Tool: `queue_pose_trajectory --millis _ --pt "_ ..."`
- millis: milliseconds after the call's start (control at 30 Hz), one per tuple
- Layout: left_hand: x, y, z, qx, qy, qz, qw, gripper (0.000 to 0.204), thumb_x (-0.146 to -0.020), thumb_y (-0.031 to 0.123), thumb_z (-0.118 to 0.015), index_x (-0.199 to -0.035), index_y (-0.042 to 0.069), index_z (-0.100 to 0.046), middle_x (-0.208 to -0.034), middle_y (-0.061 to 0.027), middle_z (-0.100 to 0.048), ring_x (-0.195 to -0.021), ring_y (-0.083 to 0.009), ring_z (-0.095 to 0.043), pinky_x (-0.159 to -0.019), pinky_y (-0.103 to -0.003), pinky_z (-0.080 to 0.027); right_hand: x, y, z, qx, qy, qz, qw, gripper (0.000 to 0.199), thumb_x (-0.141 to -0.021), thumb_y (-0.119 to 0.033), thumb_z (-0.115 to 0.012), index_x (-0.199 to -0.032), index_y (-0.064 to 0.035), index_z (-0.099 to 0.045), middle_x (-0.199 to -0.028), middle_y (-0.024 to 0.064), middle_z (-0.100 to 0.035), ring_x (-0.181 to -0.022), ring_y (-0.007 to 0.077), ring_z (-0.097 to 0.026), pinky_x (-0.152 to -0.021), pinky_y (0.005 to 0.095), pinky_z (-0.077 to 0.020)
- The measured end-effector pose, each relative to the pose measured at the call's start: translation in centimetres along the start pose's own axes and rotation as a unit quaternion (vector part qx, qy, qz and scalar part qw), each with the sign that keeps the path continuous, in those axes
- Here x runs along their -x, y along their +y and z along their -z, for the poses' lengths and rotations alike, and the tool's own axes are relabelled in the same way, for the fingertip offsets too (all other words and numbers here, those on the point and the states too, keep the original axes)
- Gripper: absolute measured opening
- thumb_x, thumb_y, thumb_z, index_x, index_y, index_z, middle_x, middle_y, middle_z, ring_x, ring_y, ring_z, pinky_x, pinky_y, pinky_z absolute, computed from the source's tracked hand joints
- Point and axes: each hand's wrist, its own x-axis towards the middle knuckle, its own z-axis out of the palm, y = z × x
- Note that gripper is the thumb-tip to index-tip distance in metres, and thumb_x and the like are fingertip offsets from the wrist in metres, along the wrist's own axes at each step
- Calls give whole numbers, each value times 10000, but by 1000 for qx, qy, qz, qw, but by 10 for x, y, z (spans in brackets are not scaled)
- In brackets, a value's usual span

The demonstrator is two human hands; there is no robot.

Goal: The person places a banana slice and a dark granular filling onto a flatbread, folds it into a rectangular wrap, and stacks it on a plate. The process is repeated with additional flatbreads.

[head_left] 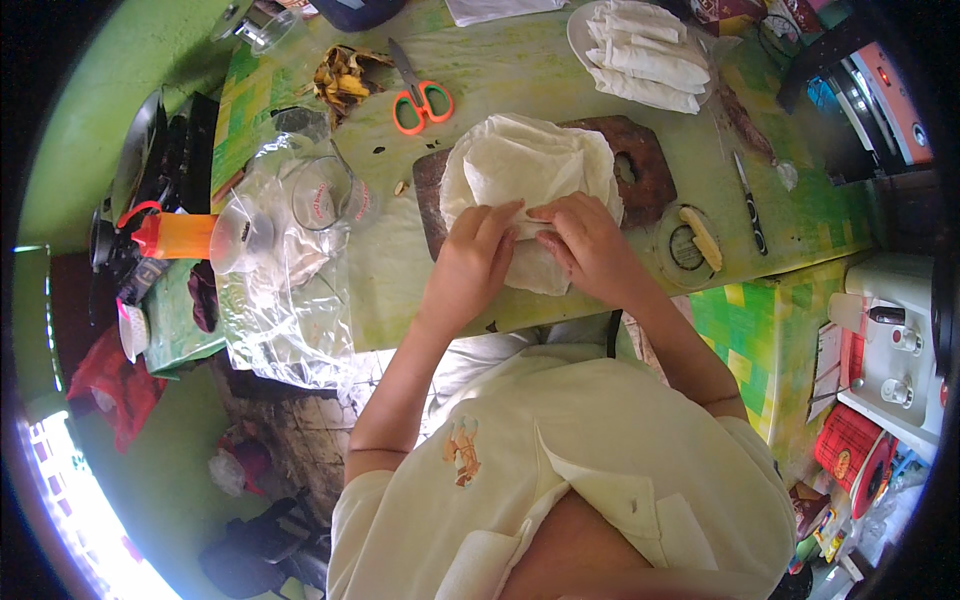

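On the left of the worktop (388, 275) I see a clear plastic bag (325, 330), then orange-handled scissors (417, 94). My left hand (478, 243) has its fingers pinching the near fold of the thin white wrapper sheets (515, 165), which lie on a dark wooden chopping board (655, 190); my right hand (588, 247) grasps that fold too, just beside. Farther right I see white rolls (645, 62) on a plate (577, 40), a peeled banana piece (702, 240) and a black-handled knife (749, 206).

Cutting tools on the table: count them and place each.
2: orange-handled scissors, beyond the wooden board; a black-handled knife, right of it. Others may be hidden.
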Motion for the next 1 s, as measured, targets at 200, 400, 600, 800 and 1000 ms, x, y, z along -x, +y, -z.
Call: queue_pose_trajectory --millis 200,400,600,800,1000 --pt "-8 -1 0 2 12 28 1000 124 -847 -7 -632 -961 19 -593 -899 -164 -586 -740 -368 -607 -651 -446 -497 -7 3 -2 -10 30 -8 999 209 -819 -74 -710 -974 1 -591 -971 141 -573 -910 334 -562 -791 416 -469" --pt "-19 -3 -4 -99 49 -26 994 149 -794 -20 -644 -931 33 -614 -918 -127 -603 -843 -333 -595 -731 -425 -501 -14 10 -3 28 30 -18 999 211 -776 -70 -745 -948 -16 -635 -1008 120 -566 -946 312 -569 -804 400 -478" --pt "-17 -11 -1 -71 -14 -88 994 181 -758 -12 -653 -935 24 -648 -945 -104 -613 -899 -301 -579 -795 -402 -492 -15 15 7 39 26 36 998 237 -769 -126 -759 -961 -29 -658 -991 95 -611 -959 289 -591 -815 379 -483" --pt "-11 -10 3 -98 -26 -89 991 276 -767 23 -670 -1043 27 -656 -990 -93 -634 -948 -281 -595 -832 -408 -482 -8 22 20 35 -37 49 998 289 -779 -145 -748 -1042 -55 -670 -1017 84 -666 -980 284 -616 -841 398 -483" --pt "-11 -12 5 -122 -23 -87 988 293 -776 57 -686 -1066 31 -653 -980 -93 -648 -939 -276 -608 -851 -396 -478 -7 22 17 53 -21 44 997 278 -796 -123 -732 -1055 -48 -664 -1020 93 -662 -987 287 -615 -852 393 -478"
